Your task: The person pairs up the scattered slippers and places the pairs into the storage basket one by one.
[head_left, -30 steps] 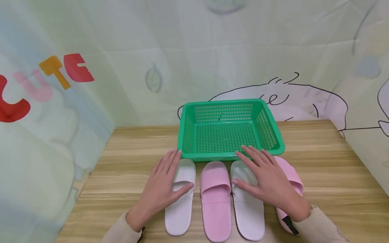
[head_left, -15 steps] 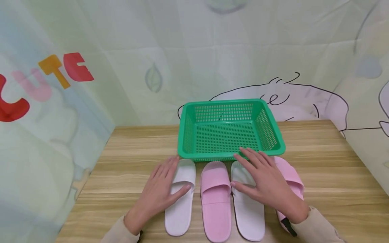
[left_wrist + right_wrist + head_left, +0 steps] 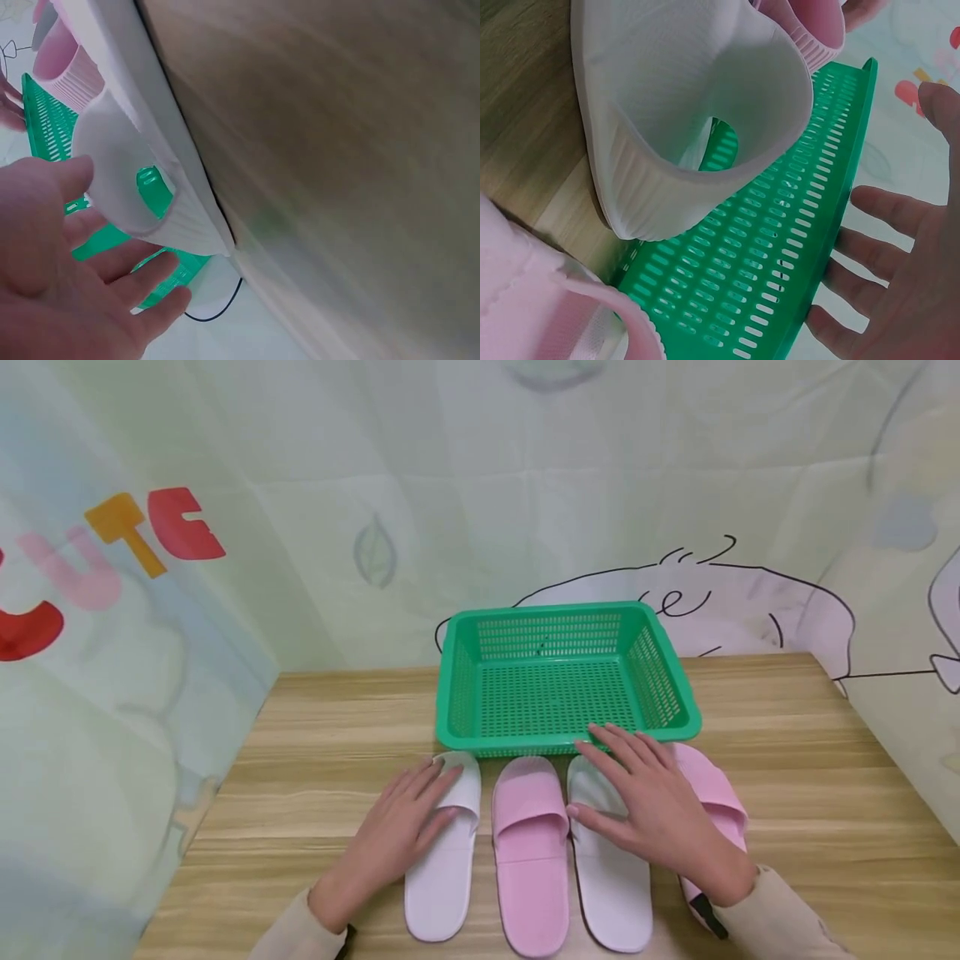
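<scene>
White, the first slipper (image 3: 438,893) lies partly below the left hand (image 3: 396,825), fingers apart; next is a pink slipper (image 3: 532,885), then another white slipper (image 3: 615,897) and another pink slipper (image 3: 711,781), the right hand (image 3: 654,810) over both, fingers spread. One green basket (image 3: 517,743) stands behind all four on the worktop (image 3: 322,727).

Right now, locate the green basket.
In the head view, the green basket sits slightly right of centre on the table, just beyond the four slippers.
</scene>
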A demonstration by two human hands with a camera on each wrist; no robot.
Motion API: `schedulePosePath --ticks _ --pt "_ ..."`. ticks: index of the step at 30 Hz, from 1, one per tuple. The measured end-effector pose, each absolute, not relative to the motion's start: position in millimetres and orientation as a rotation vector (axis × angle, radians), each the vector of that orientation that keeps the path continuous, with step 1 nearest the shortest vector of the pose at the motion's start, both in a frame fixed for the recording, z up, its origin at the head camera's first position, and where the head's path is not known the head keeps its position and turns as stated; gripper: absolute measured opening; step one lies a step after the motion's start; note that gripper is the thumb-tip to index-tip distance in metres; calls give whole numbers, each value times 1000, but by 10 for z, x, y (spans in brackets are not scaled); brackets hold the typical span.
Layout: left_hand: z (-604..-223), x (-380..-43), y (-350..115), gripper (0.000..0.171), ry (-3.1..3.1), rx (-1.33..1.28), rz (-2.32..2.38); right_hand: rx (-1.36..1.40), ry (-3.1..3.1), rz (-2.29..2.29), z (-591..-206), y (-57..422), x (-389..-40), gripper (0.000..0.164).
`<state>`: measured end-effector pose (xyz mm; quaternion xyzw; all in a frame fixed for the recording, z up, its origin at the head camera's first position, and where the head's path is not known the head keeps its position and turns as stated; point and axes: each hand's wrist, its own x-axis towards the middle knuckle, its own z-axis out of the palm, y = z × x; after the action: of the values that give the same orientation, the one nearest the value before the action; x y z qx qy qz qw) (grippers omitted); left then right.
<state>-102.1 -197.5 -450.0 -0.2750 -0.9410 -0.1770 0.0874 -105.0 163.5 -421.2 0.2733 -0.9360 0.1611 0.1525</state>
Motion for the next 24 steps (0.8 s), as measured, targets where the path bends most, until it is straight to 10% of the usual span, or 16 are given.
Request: schedulePosePath --ticks 24 --pt "-4401 -1042 -2022 57 -2881 -684 -416 794 -2716 444 -4202 1633 -1065 80"
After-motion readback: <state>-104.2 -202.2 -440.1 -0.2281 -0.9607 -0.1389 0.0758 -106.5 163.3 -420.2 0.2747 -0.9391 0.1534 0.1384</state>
